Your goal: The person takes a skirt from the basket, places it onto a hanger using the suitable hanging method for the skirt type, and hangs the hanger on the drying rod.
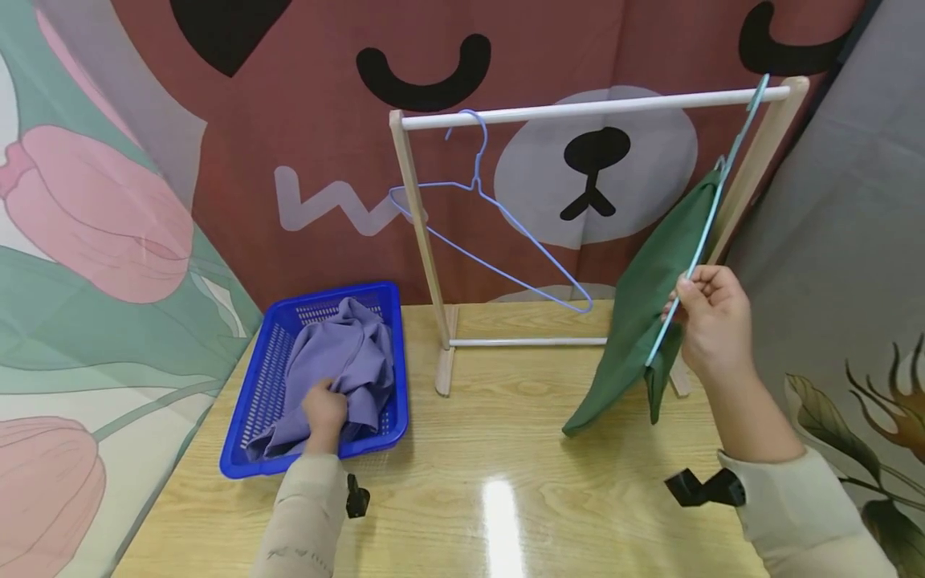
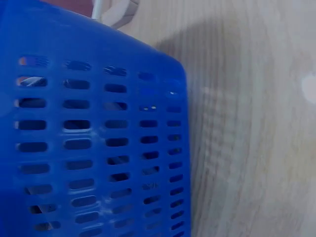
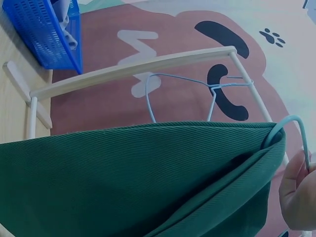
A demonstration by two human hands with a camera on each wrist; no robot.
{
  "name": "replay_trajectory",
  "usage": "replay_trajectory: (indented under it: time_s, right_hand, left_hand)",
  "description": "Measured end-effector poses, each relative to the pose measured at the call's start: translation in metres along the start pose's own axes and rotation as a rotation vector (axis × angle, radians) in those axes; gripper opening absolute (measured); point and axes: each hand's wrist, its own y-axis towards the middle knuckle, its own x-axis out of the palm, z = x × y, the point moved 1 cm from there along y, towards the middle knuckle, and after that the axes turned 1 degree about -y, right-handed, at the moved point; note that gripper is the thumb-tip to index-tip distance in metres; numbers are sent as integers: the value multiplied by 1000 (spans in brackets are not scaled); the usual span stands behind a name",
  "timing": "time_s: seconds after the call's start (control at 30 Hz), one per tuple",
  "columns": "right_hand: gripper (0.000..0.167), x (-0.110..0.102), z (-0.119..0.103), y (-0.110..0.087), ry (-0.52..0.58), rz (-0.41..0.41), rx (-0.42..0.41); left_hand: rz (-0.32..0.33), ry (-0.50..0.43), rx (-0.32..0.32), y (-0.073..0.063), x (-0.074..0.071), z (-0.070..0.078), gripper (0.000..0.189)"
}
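My right hand pinches the lower part of a light teal hanger, whose hook is up at the right end of the rack's top bar. A dark green cloth garment hangs from that hanger, filling much of the right wrist view. My left hand is inside the blue basket, with fingers curled into the purple cloth garment. In the left wrist view only the basket's slotted side wall shows; the left hand is out of that view.
A small wooden clothes rack with white bars stands on the wood-grain table. A bare blue hanger hangs near the left end of its top bar. Printed curtains close in behind and at both sides.
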Motion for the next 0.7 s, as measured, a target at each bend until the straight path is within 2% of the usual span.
replay_trajectory:
  time_s: [0.03, 0.1, 0.2, 0.33, 0.7]
  right_hand:
    - [12, 0, 0, 1, 2, -1, -1]
    - [12, 0, -1, 3, -4, 2, -3]
    - [12, 0, -1, 6, 11, -5, 4]
    - [11, 0, -2, 9, 31, -18, 12]
    - [10, -4, -4, 20, 15, 7, 50]
  left_hand:
    - [-1, -31, -32, -12, -22, 28, 22]
    - [-23, -78, -95, -30, -55, 70, 20]
    - [-19, -115, -129, -41, -75, 97, 19]
    - [-21, -179, -153, -40, -78, 103, 22]
    - [85, -414, -203, -39, -85, 121, 21]
